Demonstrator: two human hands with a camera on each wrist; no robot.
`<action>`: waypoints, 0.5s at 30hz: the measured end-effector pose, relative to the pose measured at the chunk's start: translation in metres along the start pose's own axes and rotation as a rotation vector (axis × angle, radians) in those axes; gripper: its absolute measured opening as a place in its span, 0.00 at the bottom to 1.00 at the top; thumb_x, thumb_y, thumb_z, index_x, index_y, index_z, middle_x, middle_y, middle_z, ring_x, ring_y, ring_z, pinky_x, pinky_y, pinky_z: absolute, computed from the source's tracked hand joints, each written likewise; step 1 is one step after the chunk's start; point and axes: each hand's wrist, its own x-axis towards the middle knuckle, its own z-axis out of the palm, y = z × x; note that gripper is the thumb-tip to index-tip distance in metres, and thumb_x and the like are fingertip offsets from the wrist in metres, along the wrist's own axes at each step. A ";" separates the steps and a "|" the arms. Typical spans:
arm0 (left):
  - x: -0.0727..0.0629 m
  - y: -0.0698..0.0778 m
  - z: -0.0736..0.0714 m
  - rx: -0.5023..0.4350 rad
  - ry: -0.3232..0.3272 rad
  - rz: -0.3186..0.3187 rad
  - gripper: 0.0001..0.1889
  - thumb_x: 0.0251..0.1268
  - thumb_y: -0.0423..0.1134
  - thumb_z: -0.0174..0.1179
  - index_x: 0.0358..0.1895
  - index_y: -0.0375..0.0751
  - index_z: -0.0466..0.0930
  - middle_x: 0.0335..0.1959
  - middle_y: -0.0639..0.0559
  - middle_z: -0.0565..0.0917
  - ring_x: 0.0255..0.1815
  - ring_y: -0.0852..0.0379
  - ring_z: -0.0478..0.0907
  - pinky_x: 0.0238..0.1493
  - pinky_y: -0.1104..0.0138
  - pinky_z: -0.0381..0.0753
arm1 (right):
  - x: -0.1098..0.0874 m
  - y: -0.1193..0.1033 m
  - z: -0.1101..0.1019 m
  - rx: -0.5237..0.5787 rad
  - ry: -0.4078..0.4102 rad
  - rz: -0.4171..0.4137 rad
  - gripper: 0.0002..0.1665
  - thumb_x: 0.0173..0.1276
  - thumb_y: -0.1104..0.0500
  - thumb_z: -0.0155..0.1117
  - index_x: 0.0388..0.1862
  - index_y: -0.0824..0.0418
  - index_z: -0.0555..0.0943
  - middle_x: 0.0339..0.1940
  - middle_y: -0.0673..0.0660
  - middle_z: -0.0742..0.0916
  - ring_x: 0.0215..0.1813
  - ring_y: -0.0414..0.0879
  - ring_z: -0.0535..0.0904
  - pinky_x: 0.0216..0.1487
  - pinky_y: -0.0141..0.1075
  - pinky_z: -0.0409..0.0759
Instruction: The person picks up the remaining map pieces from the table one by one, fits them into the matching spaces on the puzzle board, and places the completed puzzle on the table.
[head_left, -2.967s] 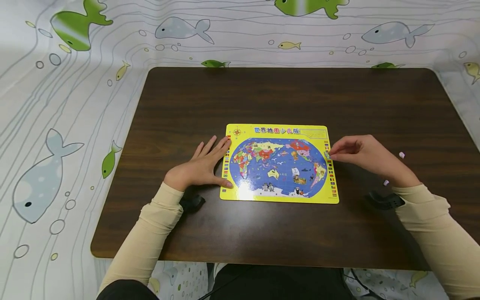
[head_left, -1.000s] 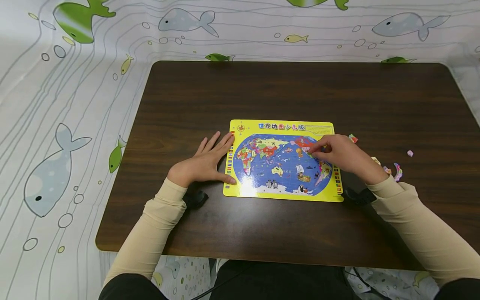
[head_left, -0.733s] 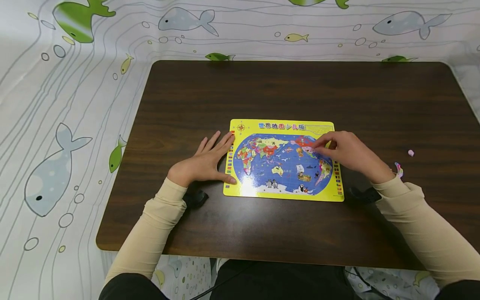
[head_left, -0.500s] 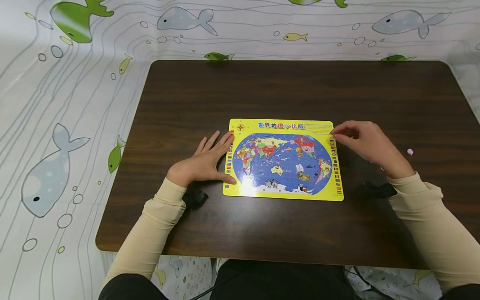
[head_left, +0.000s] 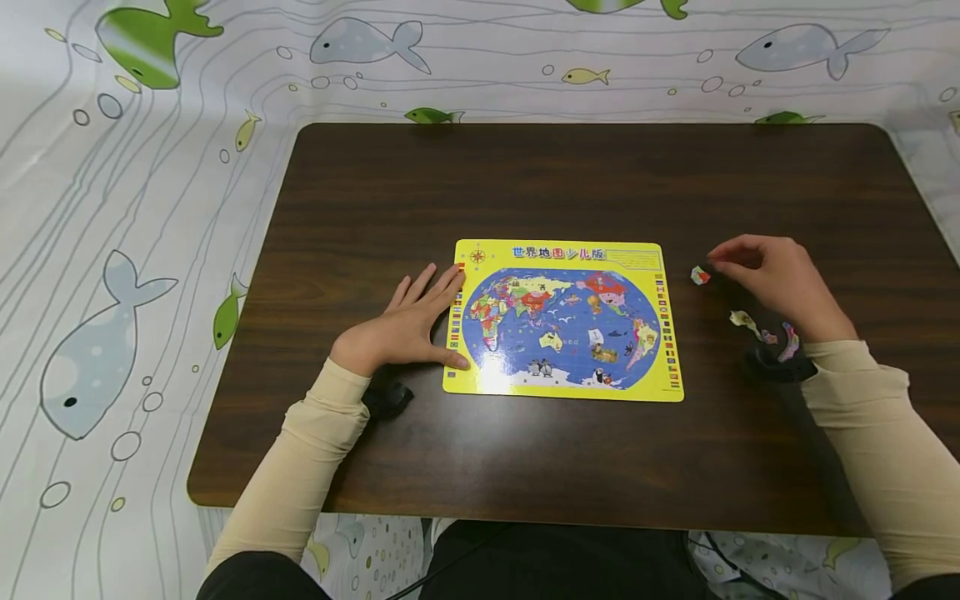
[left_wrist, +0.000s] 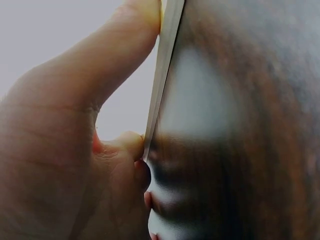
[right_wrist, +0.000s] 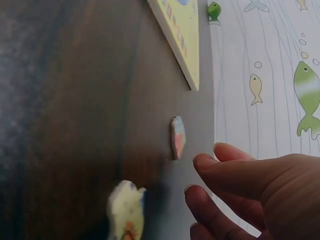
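Note:
A yellow-bordered world map puzzle board (head_left: 566,392) lies flat on the dark wooden table, with coloured land pieces set in its blue oval. My left hand (head_left: 405,333) rests on its left edge with fingers spread; in the left wrist view the thumb (left_wrist: 120,50) lies on the board's edge. My right hand (head_left: 787,279) is right of the board, thumb and fingers loosely bent and holding nothing. Just beyond its fingertips lies a small red-and-green puzzle piece (head_left: 700,275), which the right wrist view shows standing apart from the fingers.
Below the right hand lie a yellowish puzzle piece (head_left: 744,321), a small pink piece (head_left: 768,337) and a curved pink-purple piece (head_left: 788,342). A black wrist camera (head_left: 780,365) sits under the right wrist. Fish-patterned sheeting (head_left: 510,75) hangs behind the table (head_left: 570,183).
My right hand has gone from over the map's upper right part to the loose pieces on the right, uncovering the red-and-green piece. My left hand has stayed on the board's edge.

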 end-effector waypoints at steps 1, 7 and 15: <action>0.000 0.000 0.000 -0.002 0.000 0.000 0.68 0.56 0.69 0.70 0.87 0.51 0.30 0.88 0.57 0.29 0.88 0.45 0.19 0.85 0.42 0.22 | 0.000 0.001 0.001 -0.006 -0.001 -0.001 0.17 0.79 0.55 0.64 0.59 0.62 0.85 0.57 0.69 0.88 0.35 0.17 0.70 0.37 0.18 0.68; 0.000 0.001 0.000 -0.004 -0.001 -0.001 0.69 0.55 0.69 0.71 0.87 0.51 0.30 0.88 0.57 0.29 0.88 0.45 0.20 0.85 0.42 0.22 | 0.000 -0.001 0.006 -0.021 -0.038 0.001 0.16 0.78 0.57 0.64 0.59 0.62 0.85 0.57 0.70 0.87 0.46 0.47 0.81 0.36 0.20 0.69; 0.000 -0.001 0.000 -0.016 0.003 0.002 0.68 0.55 0.69 0.71 0.87 0.51 0.30 0.89 0.56 0.29 0.88 0.44 0.20 0.84 0.41 0.22 | 0.002 -0.007 0.005 -0.041 -0.082 -0.067 0.16 0.78 0.59 0.64 0.60 0.63 0.85 0.60 0.69 0.86 0.51 0.59 0.81 0.38 0.19 0.68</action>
